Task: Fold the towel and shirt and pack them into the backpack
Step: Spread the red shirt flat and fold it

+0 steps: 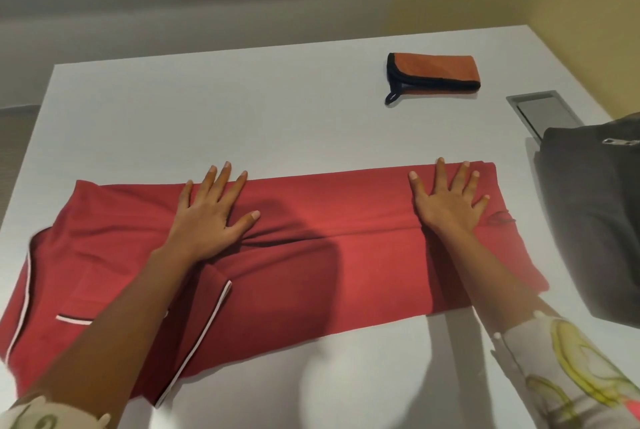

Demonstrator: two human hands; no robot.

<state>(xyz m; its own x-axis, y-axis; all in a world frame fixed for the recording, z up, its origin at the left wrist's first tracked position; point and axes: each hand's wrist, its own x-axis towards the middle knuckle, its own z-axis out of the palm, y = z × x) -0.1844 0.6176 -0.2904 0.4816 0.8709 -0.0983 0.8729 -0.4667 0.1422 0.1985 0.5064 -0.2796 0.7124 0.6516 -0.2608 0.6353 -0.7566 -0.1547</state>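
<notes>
**Both palms flat on a shirt folded into a long band**

The red cotton shirt with white piping [311, 266] lies on the white table [207, 110] as a long band. Its long axis runs left to right, straight across in front of the person. The piped sleeve and pocket end is at the far left and the plain end at the right.

The left hand [211, 210] presses down left of the band's middle with its fingers straight and spread, gripping nothing. Cloth bunches into wrinkles beside its thumb. The right hand [446, 200] lies just as flat and splayed near the right end, close to the far edge.

The next fold probably goes crosswise, end over end. The right end sits under the right hand, while the left end lies well beyond the left hand.

Farther back and right of centre, apart from the shirt, is the folded orange towel with black trim [436, 73]. The dark grey fabric backpack [595, 220] sits at the right edge, just beside the shirt's right end. Whether it is unzipped cannot be told.
</notes>
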